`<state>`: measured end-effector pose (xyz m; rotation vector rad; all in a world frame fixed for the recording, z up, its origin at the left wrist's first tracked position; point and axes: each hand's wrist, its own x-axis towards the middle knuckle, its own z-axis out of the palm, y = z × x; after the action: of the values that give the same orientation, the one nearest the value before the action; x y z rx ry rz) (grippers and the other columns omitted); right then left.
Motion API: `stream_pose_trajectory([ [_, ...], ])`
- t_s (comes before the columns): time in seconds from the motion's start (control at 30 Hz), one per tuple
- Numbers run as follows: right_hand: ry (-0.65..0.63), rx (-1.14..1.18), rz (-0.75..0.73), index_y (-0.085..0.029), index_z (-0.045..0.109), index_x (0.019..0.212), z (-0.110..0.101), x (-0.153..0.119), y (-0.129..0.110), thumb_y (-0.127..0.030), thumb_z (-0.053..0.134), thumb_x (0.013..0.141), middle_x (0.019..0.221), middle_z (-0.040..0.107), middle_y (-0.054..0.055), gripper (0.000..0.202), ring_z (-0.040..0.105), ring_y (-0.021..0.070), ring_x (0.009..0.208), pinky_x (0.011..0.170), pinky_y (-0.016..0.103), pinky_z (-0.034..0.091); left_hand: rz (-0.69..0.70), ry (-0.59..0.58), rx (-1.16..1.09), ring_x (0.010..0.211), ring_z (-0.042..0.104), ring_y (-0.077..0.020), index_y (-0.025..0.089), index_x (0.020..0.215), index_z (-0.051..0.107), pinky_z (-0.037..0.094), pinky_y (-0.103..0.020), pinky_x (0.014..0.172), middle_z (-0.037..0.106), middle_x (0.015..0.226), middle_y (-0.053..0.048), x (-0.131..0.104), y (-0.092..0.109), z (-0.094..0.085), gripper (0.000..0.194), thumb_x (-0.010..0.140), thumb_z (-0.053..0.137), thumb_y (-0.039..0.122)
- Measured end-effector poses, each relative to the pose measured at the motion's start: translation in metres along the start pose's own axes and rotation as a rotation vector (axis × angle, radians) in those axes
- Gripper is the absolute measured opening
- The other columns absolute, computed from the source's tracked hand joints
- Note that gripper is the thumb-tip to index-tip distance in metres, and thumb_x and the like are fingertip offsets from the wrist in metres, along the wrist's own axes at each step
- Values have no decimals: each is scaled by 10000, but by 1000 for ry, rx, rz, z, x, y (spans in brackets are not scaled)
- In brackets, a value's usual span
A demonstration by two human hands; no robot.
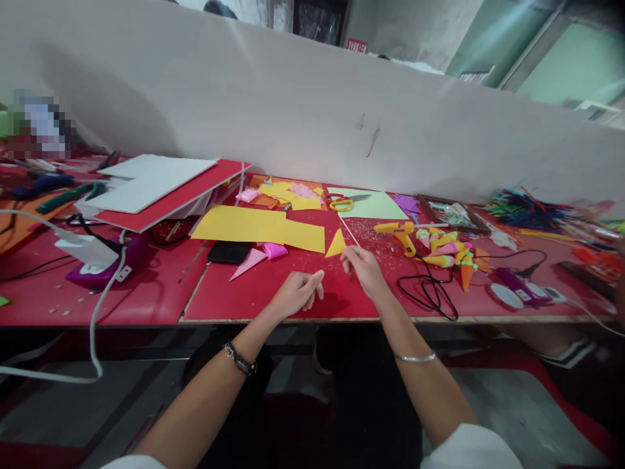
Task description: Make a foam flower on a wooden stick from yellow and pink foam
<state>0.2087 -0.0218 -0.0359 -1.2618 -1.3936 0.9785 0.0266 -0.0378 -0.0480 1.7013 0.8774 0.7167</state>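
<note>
My right hand (360, 266) pinches a small yellow triangular piece (336, 243), apparently folded or rolled paper or foam, at its lower right corner. A thin pale stick (349, 231) runs up and left from those fingers; whether they hold it I cannot tell. To the left, my left hand (299, 292) hovers over the red table (254, 293), loosely curled, thumb apart from the fingers and nothing visible in it. Large yellow sheets (258, 228) lie just beyond it, with a pink triangle (249, 262) and a bright pink packet (275, 251) beside them.
Right of my hands are a yellow glue gun (398, 231), its black cable (430, 293) and several coloured cones (446, 251). Scissors (344, 203) lie on a pale green sheet (375, 205). A black phone (228, 252) and white boards (151, 179) sit left. A white partition (293, 104) stands behind.
</note>
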Motion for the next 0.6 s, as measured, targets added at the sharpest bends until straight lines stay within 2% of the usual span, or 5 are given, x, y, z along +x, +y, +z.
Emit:
stream_pose_trajectory([
  [0.07, 89, -24, 66, -162, 523, 701, -6, 15, 6, -409, 363, 823, 458, 461, -42, 318, 415, 67, 408, 442, 191, 336, 17, 7, 27, 327, 418, -60, 128, 577, 560, 346, -170, 446, 436, 342, 39, 0, 1, 0, 538, 853, 272, 489],
  [0.2, -47, -379, 86, -135, 564, 854, 1, 35, 17, -405, 318, 827, 553, 555, 17, 367, 493, 115, 472, 515, 255, 411, 58, -14, 109, 352, 424, -59, 134, 587, 563, 338, -166, 464, 445, 360, 41, -1, 4, 0, 506, 856, 295, 468],
  [0.3, -25, -542, -68, -156, 545, 980, 23, 42, 19, -370, 551, 707, 838, 603, 70, 347, 552, 180, 778, 723, 309, 423, 93, -42, 167, 373, 446, -64, 138, 577, 558, 343, -169, 479, 462, 379, 37, -1, 5, 0, 489, 856, 309, 454],
  [0.4, -48, -945, -308, -162, 473, 1127, 46, 51, 15, -401, 572, 694, 1111, 511, 115, 504, 456, 236, 1040, 844, 345, 378, 117, -58, 210, 384, 454, -67, 142, 580, 557, 339, -170, 477, 477, 394, 34, -1, 3, 1, 465, 853, 326, 439],
  [0.6, -138, -1283, -266, -159, 502, 1053, 66, 67, 9, -352, 395, 824, 996, 557, 116, 318, 501, 222, 946, 794, 337, 386, 134, -42, 235, 393, 463, -68, 144, 590, 559, 336, -169, 477, 478, 402, 35, 0, 2, 1, 446, 856, 330, 421],
])
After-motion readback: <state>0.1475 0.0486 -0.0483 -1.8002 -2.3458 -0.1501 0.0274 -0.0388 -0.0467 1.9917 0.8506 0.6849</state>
